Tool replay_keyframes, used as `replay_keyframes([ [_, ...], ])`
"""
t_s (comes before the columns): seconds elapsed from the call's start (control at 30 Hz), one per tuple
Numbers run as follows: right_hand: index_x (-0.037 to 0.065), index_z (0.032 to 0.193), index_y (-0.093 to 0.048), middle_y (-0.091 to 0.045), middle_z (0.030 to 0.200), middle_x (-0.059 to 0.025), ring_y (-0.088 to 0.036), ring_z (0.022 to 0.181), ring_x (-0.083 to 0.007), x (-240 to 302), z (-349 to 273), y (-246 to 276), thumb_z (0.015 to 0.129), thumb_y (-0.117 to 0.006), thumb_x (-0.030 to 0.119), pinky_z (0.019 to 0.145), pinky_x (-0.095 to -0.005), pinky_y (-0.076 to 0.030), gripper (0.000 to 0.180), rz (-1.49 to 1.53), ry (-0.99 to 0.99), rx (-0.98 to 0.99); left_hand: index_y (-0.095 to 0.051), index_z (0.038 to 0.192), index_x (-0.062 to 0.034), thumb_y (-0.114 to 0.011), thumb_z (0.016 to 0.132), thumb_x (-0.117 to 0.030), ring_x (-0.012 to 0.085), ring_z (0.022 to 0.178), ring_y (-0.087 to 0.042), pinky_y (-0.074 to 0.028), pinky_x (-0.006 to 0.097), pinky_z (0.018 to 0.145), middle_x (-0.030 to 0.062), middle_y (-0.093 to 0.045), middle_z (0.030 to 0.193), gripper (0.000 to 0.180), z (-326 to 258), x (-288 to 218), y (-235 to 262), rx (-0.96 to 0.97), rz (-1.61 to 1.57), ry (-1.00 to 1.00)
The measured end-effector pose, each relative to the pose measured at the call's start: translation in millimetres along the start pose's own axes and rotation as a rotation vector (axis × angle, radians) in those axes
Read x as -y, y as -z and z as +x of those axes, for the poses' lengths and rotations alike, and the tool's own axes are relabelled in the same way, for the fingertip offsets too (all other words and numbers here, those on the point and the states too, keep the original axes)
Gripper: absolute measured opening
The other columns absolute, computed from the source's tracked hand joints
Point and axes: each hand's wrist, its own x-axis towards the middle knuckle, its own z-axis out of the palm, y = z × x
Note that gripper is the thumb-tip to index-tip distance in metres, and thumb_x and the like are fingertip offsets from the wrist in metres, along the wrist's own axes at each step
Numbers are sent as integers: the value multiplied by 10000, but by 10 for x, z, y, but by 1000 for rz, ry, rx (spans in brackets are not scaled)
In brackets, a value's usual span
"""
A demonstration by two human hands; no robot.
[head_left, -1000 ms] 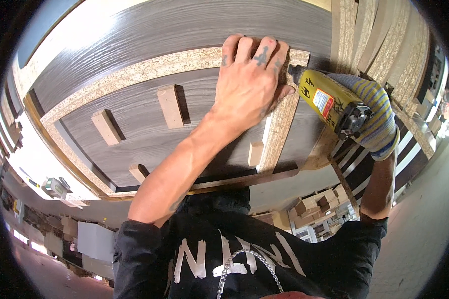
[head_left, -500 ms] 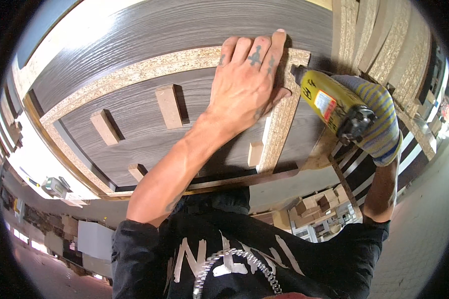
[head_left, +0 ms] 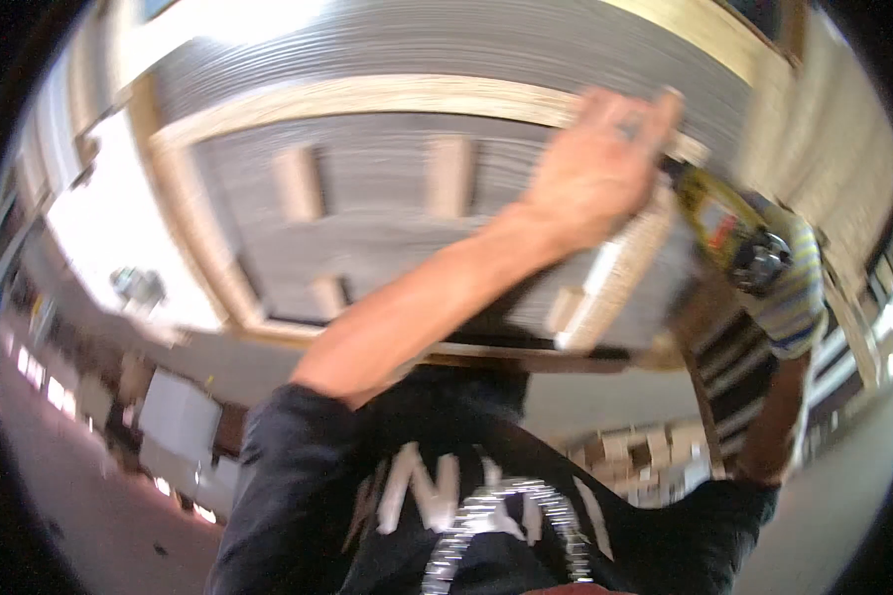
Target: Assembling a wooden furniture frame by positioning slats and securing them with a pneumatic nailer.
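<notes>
My left hand [head_left: 595,169] is bare and lies over the far right corner of a particleboard frame [head_left: 367,96], its fingers closed over the far strip. Motion blur softens the fingertips. My right hand [head_left: 799,278], in a striped knit glove, grips an olive-yellow pneumatic nail gun [head_left: 714,218]. The gun's dark nose is at the right-hand strip [head_left: 620,278], close beside my left hand. Whether it touches the wood cannot be made out. Beneath the frame is a dark grey wood-grain panel [head_left: 377,238].
Several small wooden blocks stand on the panel, among them one left of centre [head_left: 298,183] and one nearer the middle [head_left: 450,177]. Stacked boards [head_left: 833,159] rise at the right. Beyond the panel's near edge, more cut pieces [head_left: 645,446] lie lower down.
The view has shifted, so the frame, both hands and the nail gun appear farther right and blurred. The gun's nose still sits by the frame's corner, beside my left hand.
</notes>
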Motion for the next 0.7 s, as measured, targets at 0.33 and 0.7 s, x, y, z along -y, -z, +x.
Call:
replay_keyframes([
  [0.33, -12, 1296, -564, -672, 1161, -155, -648, 1025, -219, 492, -857, -239, 755, -734, 7, 934, -356, -508, 567, 472, -2, -141, -504, 1417, -274, -737, 776, -573, 395, 1427, -264, -199, 589, 1187, 99, -239, 1593, 745, -1524, 1420, 2231, -167, 372, 198],
  [0.7, 6, 1355, -513, -673, 1173, -133, -655, 1035, -213, 2844, -641, -571, 771, -776, 51, 936, -328, -509, 642, 457, -145, -4, -393, 1484, -338, -642, 591, -876, 404, 1491, -122, -31, 634, 1190, 194, -158, 1602, 1072, -2092, 2922, 2879, -265, 314, 224],
])
